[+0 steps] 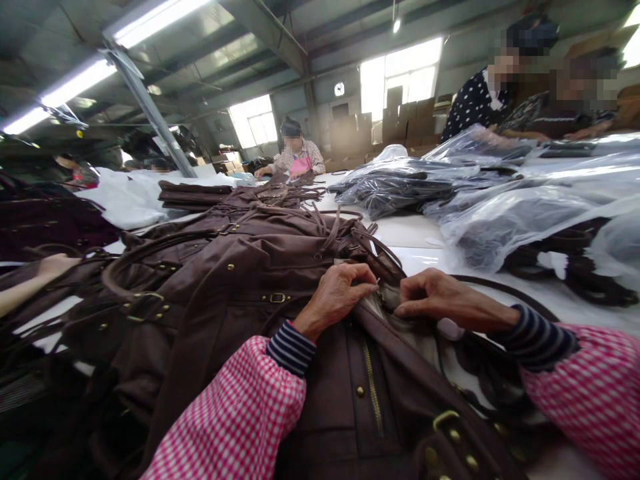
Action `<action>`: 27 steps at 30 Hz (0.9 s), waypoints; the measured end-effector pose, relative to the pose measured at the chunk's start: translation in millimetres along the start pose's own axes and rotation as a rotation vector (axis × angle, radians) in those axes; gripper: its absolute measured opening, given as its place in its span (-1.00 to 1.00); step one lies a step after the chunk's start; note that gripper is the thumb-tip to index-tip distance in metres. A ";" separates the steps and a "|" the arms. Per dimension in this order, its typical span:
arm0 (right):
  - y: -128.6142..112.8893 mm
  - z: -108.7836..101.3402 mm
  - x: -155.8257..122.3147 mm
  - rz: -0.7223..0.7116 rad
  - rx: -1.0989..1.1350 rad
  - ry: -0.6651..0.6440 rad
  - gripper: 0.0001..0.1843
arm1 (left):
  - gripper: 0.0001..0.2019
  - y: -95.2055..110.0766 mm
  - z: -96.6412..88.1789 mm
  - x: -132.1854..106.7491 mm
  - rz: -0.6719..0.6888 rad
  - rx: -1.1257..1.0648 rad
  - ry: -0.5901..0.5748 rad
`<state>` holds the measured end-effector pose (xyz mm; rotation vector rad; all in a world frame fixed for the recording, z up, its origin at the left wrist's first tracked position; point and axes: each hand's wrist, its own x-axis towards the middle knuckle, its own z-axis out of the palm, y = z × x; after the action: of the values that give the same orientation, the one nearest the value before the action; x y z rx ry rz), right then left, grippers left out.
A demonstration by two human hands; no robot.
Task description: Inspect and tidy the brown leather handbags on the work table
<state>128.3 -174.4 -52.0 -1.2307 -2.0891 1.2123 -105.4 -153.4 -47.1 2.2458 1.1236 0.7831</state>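
A dark brown leather handbag lies in front of me, with a brass zip pocket and brass studs on its side. At its top opening, my left hand is closed in a pinch on the edge, and a tiny pale bit shows at the fingertips. Across the opening, my right hand is curled shut with thumb and forefinger on the bag's light lining. Which part of the opening each hand pinches is too small to make out. A pale oval tag hangs below my right hand.
More brown handbags are heaped to the left and ahead. Bags in clear plastic cover the right side of the white table. Another person's forearm reaches in at left. Several people work around the table.
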 end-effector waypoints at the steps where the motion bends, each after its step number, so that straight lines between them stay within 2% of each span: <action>1: 1.3 -0.1 0.7 0.020 0.044 -0.008 -0.66 | -0.90 0.3 -0.2 0.1 0.002 0.010 -0.003; 3: 2.5 -1.9 1.0 0.050 0.078 -0.010 -0.65 | -0.90 1.1 -0.8 0.4 -0.001 0.033 -0.011; 5: 1.1 -5.3 -0.8 0.031 0.013 0.005 -0.64 | -0.90 1.7 -1.4 0.5 -0.012 0.057 -0.020; 10: -5.0 -5.3 -7.1 -0.092 -0.383 -0.042 -0.72 | -0.90 3.3 -2.2 0.4 -0.020 0.085 -0.037; 12: -4.0 -0.5 -6.2 -0.111 -0.470 -0.053 -0.77 | -0.90 3.7 -2.3 0.1 -0.017 0.091 -0.038; 14: -1.5 3.7 -3.5 -0.121 -0.485 -0.060 -0.77 | -0.90 3.7 -2.2 -0.1 -0.024 0.100 -0.043; 18: 1.2 5.8 0.8 -0.092 -0.379 -0.070 -0.77 | -0.90 3.1 -2.7 -0.4 -0.036 0.143 -0.059; 21: -0.9 8.6 -0.4 -0.047 -0.338 -0.014 -0.83 | -0.91 4.3 -3.8 -1.1 -0.003 0.205 -0.087; 23: -2.9 13.6 -2.3 -0.030 -0.378 0.055 -0.87 | -0.92 6.5 -4.6 -1.9 0.074 0.260 -0.118; 27: -5.2 26.2 -4.6 -0.130 -0.545 0.182 -0.91 | -0.90 11.5 -4.6 -3.9 0.221 0.444 -0.198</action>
<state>109.7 -191.8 -61.1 -1.3351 -2.3926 0.4587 -104.3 -161.9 -37.3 2.7818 1.0430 0.4021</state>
